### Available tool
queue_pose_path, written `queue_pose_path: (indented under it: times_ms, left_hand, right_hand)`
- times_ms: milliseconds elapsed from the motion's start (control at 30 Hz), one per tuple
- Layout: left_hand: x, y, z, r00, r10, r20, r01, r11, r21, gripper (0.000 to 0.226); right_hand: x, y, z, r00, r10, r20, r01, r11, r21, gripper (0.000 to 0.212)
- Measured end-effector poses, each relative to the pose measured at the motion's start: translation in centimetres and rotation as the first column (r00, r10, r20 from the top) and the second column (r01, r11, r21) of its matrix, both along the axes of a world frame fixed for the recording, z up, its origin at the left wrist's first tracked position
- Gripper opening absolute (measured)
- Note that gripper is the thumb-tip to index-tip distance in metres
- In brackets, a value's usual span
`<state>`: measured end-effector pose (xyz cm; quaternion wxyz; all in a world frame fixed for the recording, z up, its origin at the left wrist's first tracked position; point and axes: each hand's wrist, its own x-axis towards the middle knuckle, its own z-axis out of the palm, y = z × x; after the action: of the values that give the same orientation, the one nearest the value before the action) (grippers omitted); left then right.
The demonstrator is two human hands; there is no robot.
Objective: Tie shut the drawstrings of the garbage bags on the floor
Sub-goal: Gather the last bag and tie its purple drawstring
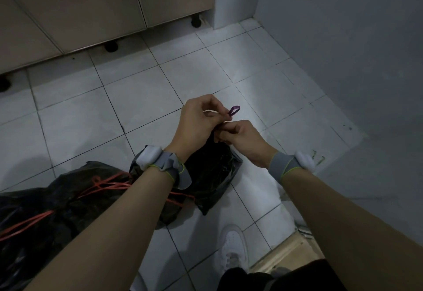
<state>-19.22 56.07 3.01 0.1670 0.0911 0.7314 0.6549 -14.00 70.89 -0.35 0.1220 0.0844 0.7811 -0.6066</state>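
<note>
Both hands [219,126] pinching purple drawstring [234,110] (looped), black bag [212,167] just below

Both hands meet above a small black garbage bag [212,171] on the tiled floor [137,98]: the left hand [196,126] pinches a purple drawstring loop [234,110], the right hand [240,137] grips the gathered neck. A larger black bag [45,206] with orange drawstrings [107,185] lies near left.

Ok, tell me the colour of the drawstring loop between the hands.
Purple drawstring loop, clearest in the head view.
</note>
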Motion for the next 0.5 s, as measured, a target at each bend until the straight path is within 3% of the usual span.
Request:
queue_pose_path:
  times_ms: [233,367,500]
  left_hand:
    - [-0.5,-0.2,-1.1,0.998,-0.021,-0.058,0.018,0.999,-0.048,0.015]
    - [-0.8,-1.2,-2.3,0.965,-0.15,-0.215,0.082,0.952,-0.296,0.015]
    - [-0.4,-2.6,-2.7,0.908,-0.271,-0.32,0.081,0.862,-0.5,0.029]
  right_hand:
    - [-0.1,-0.5,0.7,0.999,0.006,0.046,-0.008,0.999,0.032,0.033]
    - [-0.3,-0.8,0.7,0.996,-0.045,0.075,0.045,0.999,-0.004,0.034]
    - [-0.5,-0.5,0.6,0.99,-0.09,0.11,0.093,0.995,-0.024,0.035]
